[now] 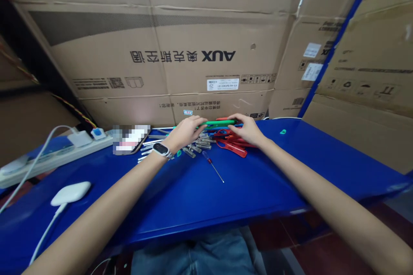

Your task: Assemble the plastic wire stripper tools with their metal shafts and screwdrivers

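Note:
At the back of the table, my left hand (187, 132) and my right hand (248, 130) are closed on opposite ends of a long green plastic piece (221, 123). Its exact kind is not clear. Under and beside my left hand lie several clear-handled metal pieces (190, 152), some hidden by the hand and wrist. Red plastic pieces with loops (237, 149) form a pile just below my right hand. A thin screwdriver (215, 169) with a clear and red handle rests on the blue table (193, 202), its tip pointing toward me.
Cardboard panels (206, 30) stand behind the table. At the left are a phone (132, 139), a white power strip (64, 152) with plugs, and a white rounded device (71, 193) on a cable. A small green piece (283, 132) lies at the right.

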`<action>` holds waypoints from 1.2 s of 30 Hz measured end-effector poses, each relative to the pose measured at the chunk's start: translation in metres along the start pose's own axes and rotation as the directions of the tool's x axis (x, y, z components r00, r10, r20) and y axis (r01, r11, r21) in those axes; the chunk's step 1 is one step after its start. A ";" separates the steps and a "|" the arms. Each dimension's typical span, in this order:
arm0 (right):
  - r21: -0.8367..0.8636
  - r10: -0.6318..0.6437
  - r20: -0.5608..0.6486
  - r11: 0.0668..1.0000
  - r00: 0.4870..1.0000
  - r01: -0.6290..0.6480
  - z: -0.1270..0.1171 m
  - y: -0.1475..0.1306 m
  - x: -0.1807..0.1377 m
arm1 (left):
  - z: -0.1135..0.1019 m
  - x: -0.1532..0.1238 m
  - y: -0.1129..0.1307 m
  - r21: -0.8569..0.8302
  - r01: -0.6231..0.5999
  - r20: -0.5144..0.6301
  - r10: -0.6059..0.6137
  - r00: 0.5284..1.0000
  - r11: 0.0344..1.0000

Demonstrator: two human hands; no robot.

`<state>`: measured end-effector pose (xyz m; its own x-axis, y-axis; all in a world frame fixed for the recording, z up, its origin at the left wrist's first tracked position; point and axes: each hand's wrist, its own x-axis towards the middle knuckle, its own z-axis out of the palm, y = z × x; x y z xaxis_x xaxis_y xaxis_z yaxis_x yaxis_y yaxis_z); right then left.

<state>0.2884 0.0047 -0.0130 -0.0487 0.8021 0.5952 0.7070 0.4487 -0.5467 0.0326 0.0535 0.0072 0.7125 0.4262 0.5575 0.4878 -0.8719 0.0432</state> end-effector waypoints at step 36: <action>-0.061 -0.150 0.229 0.984 0.962 0.168 0.085 -0.092 -0.063 | -0.053 -0.155 -0.008 -0.324 0.423 -0.064 -0.466 0.883 0.846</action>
<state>0.1664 -0.0533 -0.0498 -0.3142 0.7946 0.5196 0.7302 0.5520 -0.4025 -0.1081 -0.0180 -0.0357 0.3693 0.7667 0.5251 0.5506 -0.6357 0.5410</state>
